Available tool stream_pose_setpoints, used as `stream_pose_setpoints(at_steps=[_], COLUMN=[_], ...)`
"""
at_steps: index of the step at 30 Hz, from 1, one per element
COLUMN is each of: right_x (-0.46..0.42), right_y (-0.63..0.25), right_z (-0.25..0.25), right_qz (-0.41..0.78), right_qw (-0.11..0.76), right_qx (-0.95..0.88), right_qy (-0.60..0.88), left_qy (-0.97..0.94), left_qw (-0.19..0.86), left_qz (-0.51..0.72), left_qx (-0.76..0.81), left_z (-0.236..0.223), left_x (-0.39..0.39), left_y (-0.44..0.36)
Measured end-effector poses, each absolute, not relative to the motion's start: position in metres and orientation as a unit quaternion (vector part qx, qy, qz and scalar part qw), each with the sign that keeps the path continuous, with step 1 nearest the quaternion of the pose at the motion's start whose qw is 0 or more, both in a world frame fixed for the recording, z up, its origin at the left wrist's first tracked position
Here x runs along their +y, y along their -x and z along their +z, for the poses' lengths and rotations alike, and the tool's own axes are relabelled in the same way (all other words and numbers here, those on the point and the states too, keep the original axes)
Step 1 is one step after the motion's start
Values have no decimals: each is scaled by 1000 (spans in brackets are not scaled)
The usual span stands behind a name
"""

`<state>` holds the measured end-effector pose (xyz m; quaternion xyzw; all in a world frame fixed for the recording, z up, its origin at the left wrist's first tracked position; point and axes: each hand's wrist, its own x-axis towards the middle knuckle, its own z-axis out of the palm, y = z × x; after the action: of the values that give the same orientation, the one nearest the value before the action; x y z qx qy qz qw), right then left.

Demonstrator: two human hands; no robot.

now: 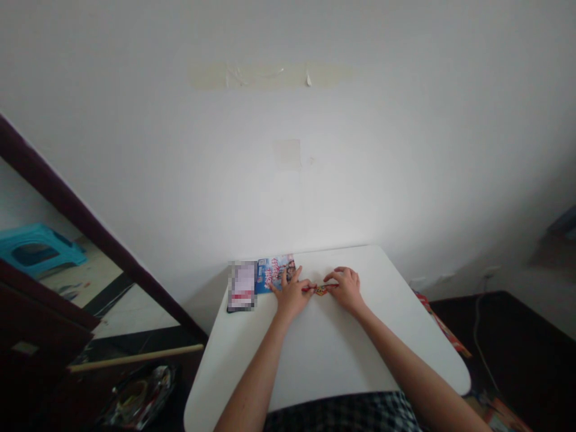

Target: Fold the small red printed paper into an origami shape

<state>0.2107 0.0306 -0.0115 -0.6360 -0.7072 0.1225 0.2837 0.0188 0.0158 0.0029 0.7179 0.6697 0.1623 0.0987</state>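
A small red piece with a yellow, dark and multicoloured patterned middle (pixel 321 291) stretches between my two hands over the white table; its exact kind is too small to make out. My left hand (pixel 291 295) pinches its red left end between thumb and index finger, the other fingers spread over the edge of a blue printed leaflet (pixel 269 276). On the other side, my right hand (pixel 347 287) has its fingertips closed on the right end. The patterned part shows in the gap between the hands.
A blurred-out flat object with a dark edge (pixel 243 287) lies left of the leaflet on the white table (pixel 333 354). The table's far edge meets a wall (pixel 342 198). At left are a doorway with a blue stool (pixel 42 246), a wooden stick (pixel 139 357) and a cluttered black bag (pixel 137 396).
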Motion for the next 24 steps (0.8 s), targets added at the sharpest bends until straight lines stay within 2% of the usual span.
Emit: stream_pose_setpoints(at_steps=[13, 24], right_x=[22, 24], right_y=[-212, -204], right_z=[-10, -9], right_qz=[89, 101], right_qw=[300, 262], right_qx=[-729, -718], right_qy=[609, 637], left_qy=[-712, -710], left_qw=[70, 88], left_qz=[209, 213], left_qx=[667, 666], left_z=[8, 8], left_x=[6, 11], left_y=[-28, -33])
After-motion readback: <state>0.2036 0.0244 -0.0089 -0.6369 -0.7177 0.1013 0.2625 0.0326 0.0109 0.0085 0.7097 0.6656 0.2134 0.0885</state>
